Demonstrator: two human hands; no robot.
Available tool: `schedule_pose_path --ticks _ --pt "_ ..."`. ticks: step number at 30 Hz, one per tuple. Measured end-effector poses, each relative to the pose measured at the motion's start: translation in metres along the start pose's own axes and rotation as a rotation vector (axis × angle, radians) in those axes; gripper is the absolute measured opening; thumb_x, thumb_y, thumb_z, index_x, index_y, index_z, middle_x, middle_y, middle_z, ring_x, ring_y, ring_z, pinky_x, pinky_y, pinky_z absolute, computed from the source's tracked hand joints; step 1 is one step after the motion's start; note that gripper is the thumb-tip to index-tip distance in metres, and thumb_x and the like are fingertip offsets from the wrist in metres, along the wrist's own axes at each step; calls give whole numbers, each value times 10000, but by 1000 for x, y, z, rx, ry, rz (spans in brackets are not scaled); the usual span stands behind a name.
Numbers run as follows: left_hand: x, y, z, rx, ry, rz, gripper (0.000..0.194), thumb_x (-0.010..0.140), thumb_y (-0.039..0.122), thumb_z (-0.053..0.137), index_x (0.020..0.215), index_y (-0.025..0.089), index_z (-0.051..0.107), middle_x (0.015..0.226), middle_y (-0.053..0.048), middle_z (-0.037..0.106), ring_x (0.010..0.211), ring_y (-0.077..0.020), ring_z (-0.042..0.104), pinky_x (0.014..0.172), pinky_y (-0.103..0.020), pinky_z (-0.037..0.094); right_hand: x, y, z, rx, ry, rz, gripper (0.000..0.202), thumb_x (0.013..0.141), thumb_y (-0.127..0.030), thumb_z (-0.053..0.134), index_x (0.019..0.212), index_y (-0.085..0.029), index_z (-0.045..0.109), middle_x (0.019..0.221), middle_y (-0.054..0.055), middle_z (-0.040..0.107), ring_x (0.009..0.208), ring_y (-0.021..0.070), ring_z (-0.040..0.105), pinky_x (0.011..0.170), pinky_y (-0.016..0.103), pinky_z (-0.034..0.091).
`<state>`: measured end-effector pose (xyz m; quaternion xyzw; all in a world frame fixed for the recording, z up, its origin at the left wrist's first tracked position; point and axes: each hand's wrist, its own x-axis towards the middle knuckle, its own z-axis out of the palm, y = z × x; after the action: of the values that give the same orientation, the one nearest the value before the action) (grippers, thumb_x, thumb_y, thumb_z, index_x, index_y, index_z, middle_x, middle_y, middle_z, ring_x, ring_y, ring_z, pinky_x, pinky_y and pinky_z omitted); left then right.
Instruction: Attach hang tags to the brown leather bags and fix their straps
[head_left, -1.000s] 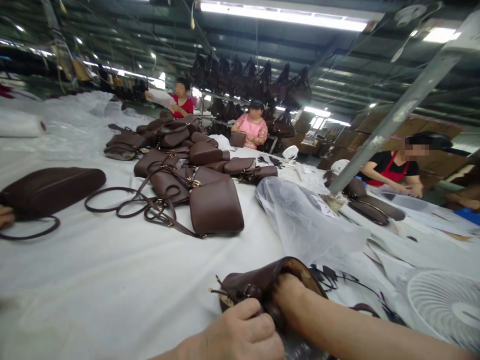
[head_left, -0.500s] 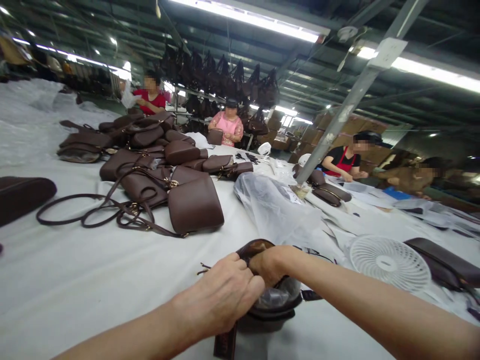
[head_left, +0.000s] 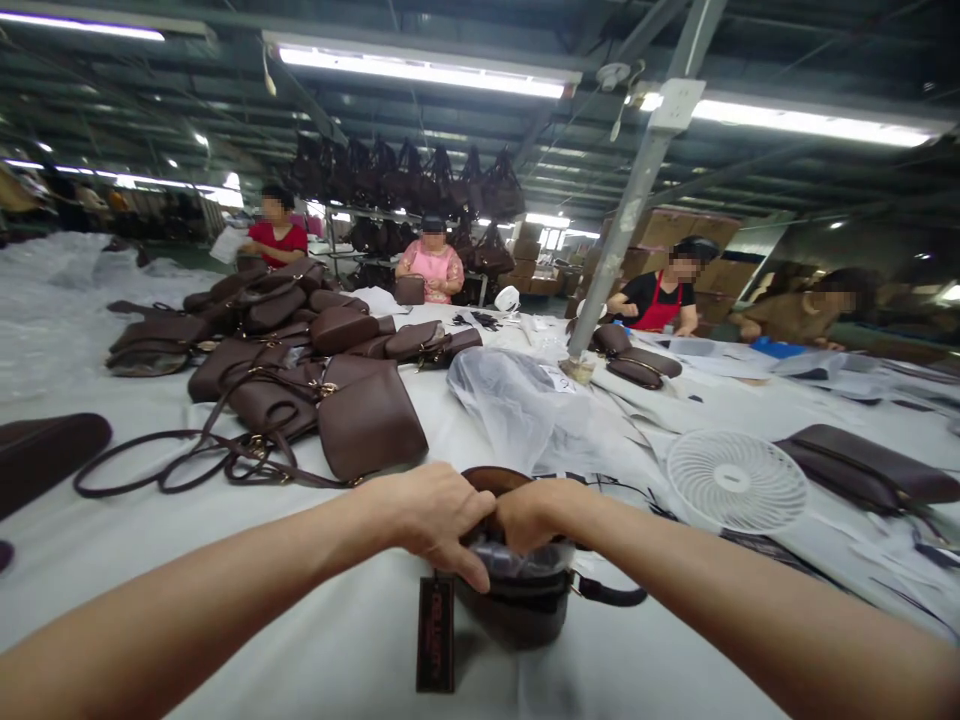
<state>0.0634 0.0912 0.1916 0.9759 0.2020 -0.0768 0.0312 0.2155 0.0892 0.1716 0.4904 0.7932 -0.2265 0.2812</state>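
A small dark brown bag [head_left: 517, 610] stands open at the front of the white table, with clear plastic [head_left: 517, 557] inside its mouth. My left hand [head_left: 439, 520] grips the bag's left rim, thumb low on the outside and fingers at the opening. At the mouth, my right hand [head_left: 532, 512] is closed, its fingertips hidden inside; what it holds cannot be made out. A dark hang tag [head_left: 436, 635] dangles below my left hand. From the bag's right side a short strap [head_left: 611, 593] sticks out.
Brown bags [head_left: 367, 415] with long straps are heaped at the left. Ahead lie a plastic bag [head_left: 510, 400] and a grey post [head_left: 637, 200]; a white fan [head_left: 736, 480] and a dark bag [head_left: 862, 465] are at the right. Several people work across the table.
My left hand has shifted up and left, its thumb now spread down the bag's outside. My right hand has drawn partly out of the mouth. The hang tag shows more fully, and the view has shifted.
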Motion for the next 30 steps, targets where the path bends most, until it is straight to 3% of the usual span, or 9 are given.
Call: schedule_pose_path --ticks 2,7,10,13,17,19,23,27,30 --pt "4 5 9 61 71 38 378 825 544 600 889 174 650 716 -69 699 627 -246 650 555 -306 373 -15 4 -5 5 21 -5 102 723 -149 668 817 -172 701 756 26 685 695 193 648 577 272 463" --pt "0 19 18 51 141 90 246 859 381 583 728 181 637 679 -41 679 680 -210 637 702 -318 396 -66 8 -13 72 269 -56 211 829 -223 504 927 -198 689 904 58 699 825 205 631 601 269 386" --pt "-1 23 17 10 174 92 233 837 366 624 699 179 621 726 -43 689 895 -249 632 842 -363 368 -95 10 -2 79 503 10 194 761 -226 593 938 -188 663 913 73 690 838 219 611 612 267 359" --pt "1 24 22 -46 260 93 202 868 308 604 712 180 605 762 -29 689 964 -232 614 919 -375 330 -111 15 17 27 566 162 311 676 -235 683 978 -176 636 946 101 681 855 251 607 602 270 341" --pt "5 25 34 -112 341 128 121 877 285 584 807 189 604 1071 -47 676 1023 -219 599 987 -394 301 -110 24 29 75 570 175 214 720 -100 563 901 -169 654 847 85 685 776 207 606 582 256 331" --pt "4 29 40 -137 382 138 76 856 245 589 917 200 587 1210 -55 622 1082 -224 575 1037 -418 271 -104 29 25 288 598 108 252 699 -63 539 898 -173 648 727 27 652 675 156 574 555 233 333" --pt "3 41 44 -201 428 85 306 807 99 537 1084 209 467 1071 -18 642 1007 -178 577 1051 -383 313 -88 36 13 806 650 60 250 669 -42 498 867 -168 583 517 -77 490 476 86 454 461 195 309" --pt "12 47 37 -152 293 28 243 821 151 530 1054 212 497 942 -17 659 879 -203 603 859 -341 455 -71 28 9 891 657 11 198 679 -47 452 805 -177 533 513 -84 462 449 76 431 442 188 318" --pt "30 50 35 -33 182 24 201 823 233 564 1013 169 572 988 -84 676 953 -269 619 874 -385 465 -56 16 7 900 605 -98 232 656 -30 458 803 -183 553 574 -72 524 534 90 509 518 192 395"
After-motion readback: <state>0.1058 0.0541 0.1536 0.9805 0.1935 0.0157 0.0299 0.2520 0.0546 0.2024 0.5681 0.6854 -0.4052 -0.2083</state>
